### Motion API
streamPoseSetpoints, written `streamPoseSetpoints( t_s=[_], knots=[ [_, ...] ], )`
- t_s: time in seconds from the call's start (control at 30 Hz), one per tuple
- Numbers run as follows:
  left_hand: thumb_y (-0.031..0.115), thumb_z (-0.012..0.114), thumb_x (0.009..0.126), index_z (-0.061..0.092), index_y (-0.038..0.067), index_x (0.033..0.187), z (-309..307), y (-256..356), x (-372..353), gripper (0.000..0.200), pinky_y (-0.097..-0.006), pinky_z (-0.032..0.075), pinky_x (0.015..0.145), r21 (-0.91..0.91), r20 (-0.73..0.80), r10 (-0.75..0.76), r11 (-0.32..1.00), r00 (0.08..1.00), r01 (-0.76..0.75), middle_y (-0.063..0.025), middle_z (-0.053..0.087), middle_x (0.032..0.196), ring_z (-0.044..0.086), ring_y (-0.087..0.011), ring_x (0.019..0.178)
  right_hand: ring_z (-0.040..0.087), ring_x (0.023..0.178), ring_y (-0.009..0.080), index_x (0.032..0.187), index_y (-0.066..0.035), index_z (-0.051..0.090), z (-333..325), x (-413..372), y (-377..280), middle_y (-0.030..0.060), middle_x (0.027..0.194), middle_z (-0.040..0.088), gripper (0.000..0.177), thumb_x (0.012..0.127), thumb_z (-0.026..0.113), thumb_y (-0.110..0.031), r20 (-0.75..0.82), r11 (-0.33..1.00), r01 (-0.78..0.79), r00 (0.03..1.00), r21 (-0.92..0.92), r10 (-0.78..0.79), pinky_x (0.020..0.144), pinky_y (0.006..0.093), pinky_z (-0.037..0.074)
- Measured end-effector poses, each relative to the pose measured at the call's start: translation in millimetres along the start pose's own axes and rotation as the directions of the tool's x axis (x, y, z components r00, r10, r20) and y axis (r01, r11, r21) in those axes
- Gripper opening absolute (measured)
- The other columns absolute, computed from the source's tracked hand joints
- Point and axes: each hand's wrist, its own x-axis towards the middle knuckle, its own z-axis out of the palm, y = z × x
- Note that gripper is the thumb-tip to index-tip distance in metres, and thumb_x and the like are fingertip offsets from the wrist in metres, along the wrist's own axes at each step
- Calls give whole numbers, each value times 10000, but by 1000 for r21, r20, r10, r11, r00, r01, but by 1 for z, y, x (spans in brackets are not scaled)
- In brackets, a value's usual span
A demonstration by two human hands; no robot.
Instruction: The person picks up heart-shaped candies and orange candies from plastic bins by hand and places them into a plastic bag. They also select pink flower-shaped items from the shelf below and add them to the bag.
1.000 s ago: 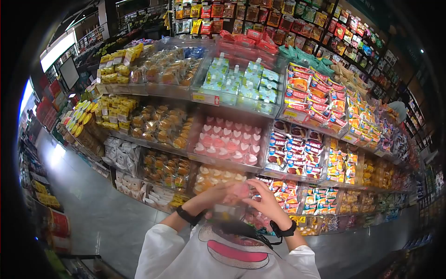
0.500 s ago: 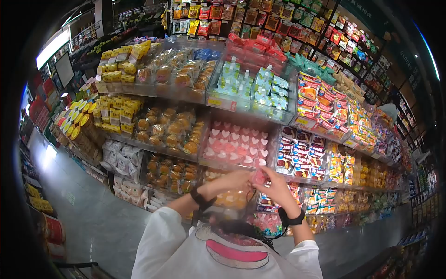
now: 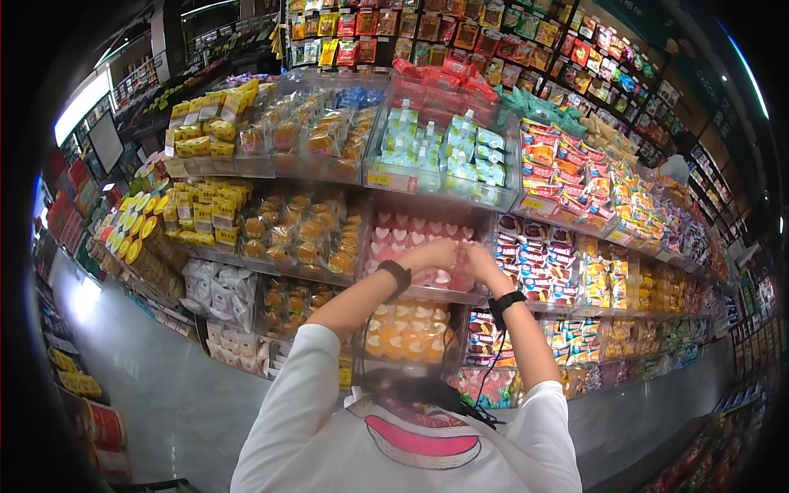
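Note:
Both my hands are close together over the front right part of a clear bin (image 3: 386, 282) of pink cups with heart shapes (image 3: 408, 238). My left hand (image 3: 437, 254) comes in from the left, its fingers curled toward the other hand. My right hand (image 3: 480, 264) is just beside it, fingers bent inward. A small pink item (image 3: 462, 261) shows between the two hands; its outline is blurred, and the fingertips are partly hidden. Black bands circle both wrists.
Orange heart-topped cups (image 3: 407, 333) fill the bin below. Wrapped buns (image 3: 308, 230) are to the left, blue-and-white snack packs (image 3: 534, 267) to the right. Light blue pouches (image 3: 415, 140) stand on the shelf above. A thin cable hangs by my right wrist.
Both hands have moved up and forward, from in front of the shelf edge to over the pink cups, with the small pink item between them. The orange cups below are now uncovered.

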Motion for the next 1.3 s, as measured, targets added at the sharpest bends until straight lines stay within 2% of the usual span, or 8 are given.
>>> streamPoseSetpoints(
  t_s=[0.1, 0.3, 0.73, 0.8, 0.87, 0.93, 1.13, 1.3],
  knots=[
    [159, 535, 749, 637, -23, 852, 9, -6, 2, 232, -390, 475, 631, -235, 38, -4, 972, 999, 13, -193, 645, 834, 628, -291, 721, 579, 922, 364, 1095, -22, 560, 7, 5, 5, 221, 967, 600, 523, 640, 741, -207, 133, 997, -2, 991, 77, -8, 797, 408, 466],
    [73, 534, 699, 629, -74, 821, 25, -23, 15, 213, -388, 455, 528, -345, -2, -72, 936, 997, 67, -233, 632, 722, 632, -280, 631, 576, 921, 394, 1051, -8, 568, -6, 1, -5, 251, 941, 604, 466, 655, 724, -196, 108, 999, 46, 993, -1, -46, 781, 421, 478],
    [86, 507, 735, 623, -33, 909, 22, -13, 17, 241, -380, 467, 607, -293, 61, -57, 953, 996, 73, -189, 649, 812, 615, -262, 682, 583, 920, 370, 1030, -17, 589, -7, 6, 7, 238, 933, 611, 447, 652, 727, -212, 207, 1000, -21, 978, -9, 23, 769, 400, 489],
    [83, 503, 732, 617, -47, 896, 17, -9, 12, 238, -385, 465, 597, -321, 32, -46, 945, 998, 53, -194, 648, 799, 615, -265, 670, 585, 913, 371, 1020, -20, 595, 1, 10, 22, 234, 926, 613, 430, 659, 721, -216, 253, 976, -93, 967, 195, 41, 763, 395, 491],
    [76, 496, 731, 614, -56, 886, 20, -12, 15, 235, -390, 461, 583, -329, 99, -70, 939, 993, 99, -195, 646, 787, 613, -271, 656, 605, 867, 343, 983, -6, 608, 9, 12, 32, 234, 909, 618, 336, 705, 659, -187, 274, 979, -76, 962, 188, 22, 737, 385, 492],
    [73, 494, 733, 612, -60, 876, 22, -15, 17, 228, -393, 457, 569, -315, 122, -81, 942, 989, 116, -197, 643, 775, 611, -275, 642, 644, 780, 287, 920, 23, 630, -3, 6, 12, 238, 884, 628, 218, 790, 539, -126, 272, 999, 38, 962, -27, -29, 689, 371, 491],
    [87, 497, 752, 610, -61, 858, 29, -15, 12, 214, -384, 455, 559, -312, 39, -34, 949, 999, 45, -204, 636, 763, 609, -270, 639, 628, 828, 347, 918, 23, 629, 6, 6, 8, 228, 881, 631, 229, 806, 530, -151, 216, 986, 113, 973, -121, -84, 718, 414, 485],
    [105, 473, 786, 616, -44, 909, 28, -14, 12, 241, -381, 463, 602, -294, 75, -37, 954, 996, 58, -199, 643, 820, 619, -267, 692, 592, 888, 395, 1173, 10, 427, 19, 6, 14, 268, 940, 600, 421, 812, 548, -170, 243, 995, 53, 970, -80, -32, 747, 451, 481]
  ],
)
